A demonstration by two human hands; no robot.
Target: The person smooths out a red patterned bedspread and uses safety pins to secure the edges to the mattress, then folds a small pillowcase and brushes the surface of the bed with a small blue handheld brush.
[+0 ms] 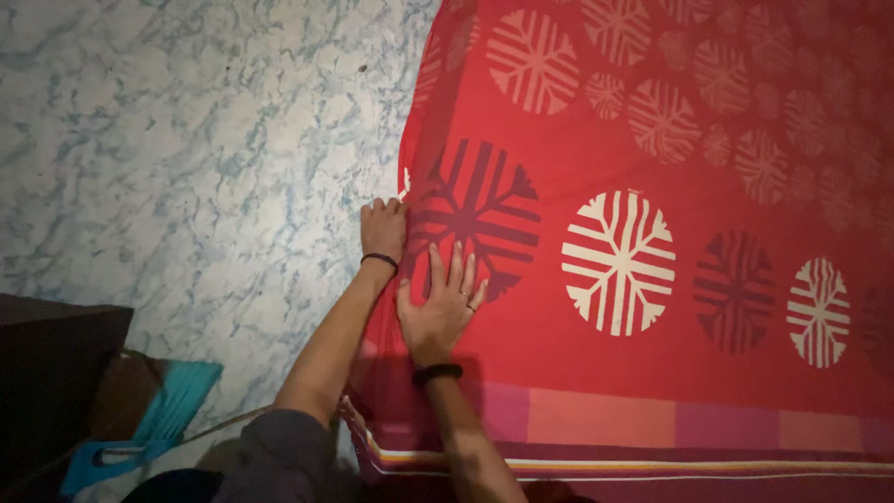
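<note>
A red bed sheet [652,168] with white and dark red round snowflake patterns covers a mattress on the right. My left hand [383,228] grips the sheet's left edge, fingers curled over it at the mattress side. My right hand [438,307] lies flat on the sheet with fingers spread, pressing near a dark red pattern. Both wrists wear a dark band, and a ring shows on the right hand.
A blue-and-white marbled floor [186,158] fills the left. A dark box-like object [47,373] and a turquoise item [158,419] sit at the bottom left. The sheet's striped border [652,447] runs along the bottom edge.
</note>
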